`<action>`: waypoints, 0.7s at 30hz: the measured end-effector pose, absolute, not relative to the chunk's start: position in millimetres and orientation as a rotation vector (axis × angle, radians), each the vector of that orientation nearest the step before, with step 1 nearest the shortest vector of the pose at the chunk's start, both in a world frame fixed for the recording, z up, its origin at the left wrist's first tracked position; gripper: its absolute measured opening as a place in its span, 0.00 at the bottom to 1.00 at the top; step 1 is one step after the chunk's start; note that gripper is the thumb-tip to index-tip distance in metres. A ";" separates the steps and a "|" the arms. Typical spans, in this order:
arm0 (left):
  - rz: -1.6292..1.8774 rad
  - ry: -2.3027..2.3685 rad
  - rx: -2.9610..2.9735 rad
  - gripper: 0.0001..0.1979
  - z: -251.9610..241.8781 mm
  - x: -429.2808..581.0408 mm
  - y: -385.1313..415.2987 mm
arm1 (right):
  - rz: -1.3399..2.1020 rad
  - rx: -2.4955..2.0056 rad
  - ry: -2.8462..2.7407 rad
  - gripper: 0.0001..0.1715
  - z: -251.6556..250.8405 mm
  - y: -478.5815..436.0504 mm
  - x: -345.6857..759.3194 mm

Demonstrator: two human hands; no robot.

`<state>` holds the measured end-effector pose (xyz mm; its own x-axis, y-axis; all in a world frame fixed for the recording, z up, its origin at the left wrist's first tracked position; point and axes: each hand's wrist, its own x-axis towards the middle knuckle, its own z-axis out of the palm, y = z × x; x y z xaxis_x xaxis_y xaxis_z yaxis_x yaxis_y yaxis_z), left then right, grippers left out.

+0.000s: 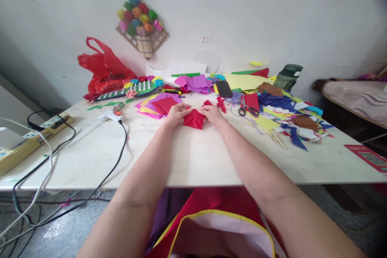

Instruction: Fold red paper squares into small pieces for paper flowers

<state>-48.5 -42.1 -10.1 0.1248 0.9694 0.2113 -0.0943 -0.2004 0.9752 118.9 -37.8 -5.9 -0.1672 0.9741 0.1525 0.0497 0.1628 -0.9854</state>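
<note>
A creased red square of paper or cloth (194, 119) is held just over the white table, between my two hands. My left hand (179, 113) pinches its upper left corner, thumb and fingers together. At its upper right edge my right hand (212, 113) grips it the same way. Small folded red pieces (221, 105) lie just beyond my right hand. Left of my left hand rests a fanned stack of red, purple, yellow and pink sheets (161, 105).
A white glue gun (111, 116) with a black cord lies left, near a power strip (36, 139). Black scissors (248, 109), a phone (224, 89) and a heap of coloured scraps (281, 109) are to the right. A green bottle (288, 76) stands behind them.
</note>
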 end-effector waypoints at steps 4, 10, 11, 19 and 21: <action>1.277 0.937 1.341 0.20 -9.9 -48.6 -43.1 | 1.176 -1.037 -1.434 0.12 -4.8 -38.4 118.0; 1.241 0.937 1.327 0.19 -9.2 -49.2 -46.4 | 1.168 -1.058 -1.416 0.12 -4.5 -38.3 116.9; 1.232 0.945 1.332 0.19 -8.9 -49.4 -46.8 | 1.165 -1.058 -1.416 0.11 -4.6 -38.3 116.9; 1.227 1.004 1.367 0.17 -11.8 -50.8 -45.0 | 1.150 -1.041 -1.430 0.13 -2.9 -40.2 116.6; 1.240 0.995 1.367 0.17 -12.8 -50.7 -44.5 | 1.139 -1.036 -1.441 0.14 -2.7 -40.5 116.4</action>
